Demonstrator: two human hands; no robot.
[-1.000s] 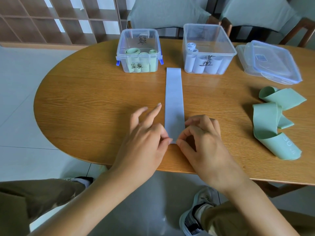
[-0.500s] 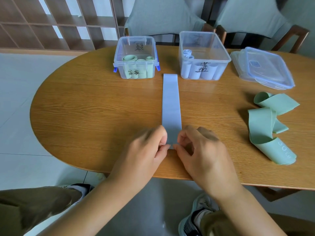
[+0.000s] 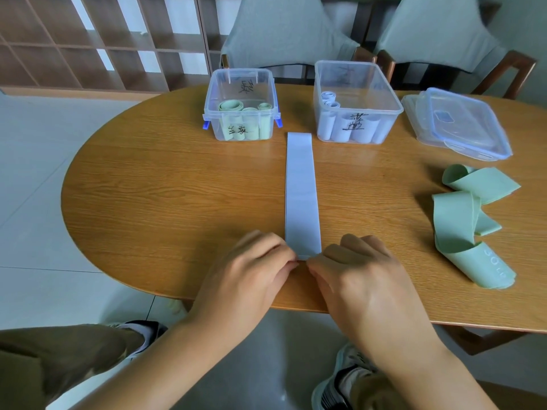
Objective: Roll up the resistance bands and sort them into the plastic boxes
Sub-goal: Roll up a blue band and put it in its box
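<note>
**Blue band flat on the table**

The wooden table [image 3: 165, 187] carries everything: the blue band [image 3: 301, 190] lies stretched down its middle, the left hand [image 3: 251, 273] and right hand [image 3: 359, 276] pinching the band's near end with curled fingers

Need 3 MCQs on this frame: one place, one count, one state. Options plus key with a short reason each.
1. Where does the flat pale blue resistance band lie?
A. inside a box
B. on the oval wooden table, between the two boxes
C. on the floor

2. How many open clear plastic boxes stand on the table?
A. one
B. two
C. four

3. What are the hands doing?
A. pinching the band's near end
B. resting apart
C. lifting a lid

Key: 1 B, it runs flat from the boxes toward the person. 2 B, green-roll box and blue-roll box. 3 A, left hand and right hand meet there.
</note>
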